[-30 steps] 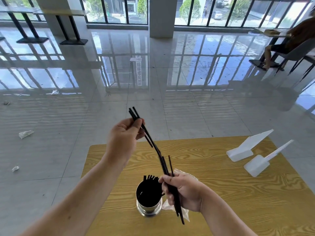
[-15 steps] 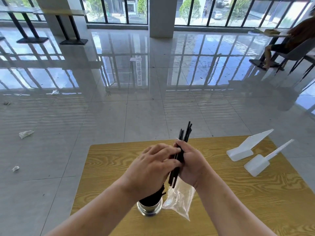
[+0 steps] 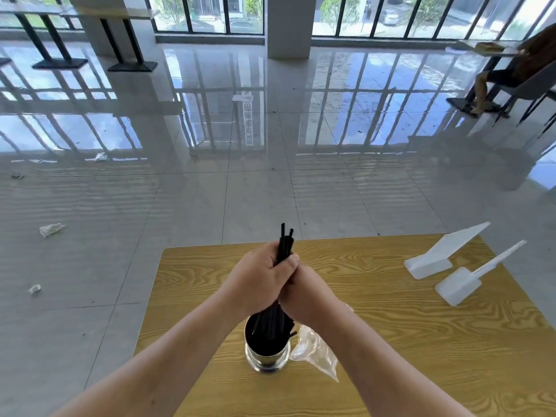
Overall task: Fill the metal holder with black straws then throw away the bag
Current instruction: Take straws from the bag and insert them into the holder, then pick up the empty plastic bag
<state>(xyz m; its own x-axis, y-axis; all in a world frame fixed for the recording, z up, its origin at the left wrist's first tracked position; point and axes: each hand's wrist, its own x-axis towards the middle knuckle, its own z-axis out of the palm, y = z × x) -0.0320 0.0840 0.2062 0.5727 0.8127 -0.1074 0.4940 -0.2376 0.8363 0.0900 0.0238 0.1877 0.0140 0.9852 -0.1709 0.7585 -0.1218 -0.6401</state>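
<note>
Wood-grain table (image 3: pixel 406 341), black straws (image 3: pixel 282 245) in metal holder (image 3: pixel 266 361), glossy tiled floor (image 3: pixel 210 206), windows (image 3: pixel 207 13)

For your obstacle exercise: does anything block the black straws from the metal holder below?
Nothing visible: the thin black straws reach into the shiny round metal holder; the clear plastic bag is beside it.

hands: left hand (image 3: pixel 258 281) and right hand (image 3: pixel 304 296) pressed together, both gripping black straws (image 3: pixel 282 242) upright
metal holder (image 3: pixel 266 362): on wooden surface (image 3: pixel 406 341), straw bottoms inside
bag (image 3: pixel 319 353): clear, just beside holder
</note>
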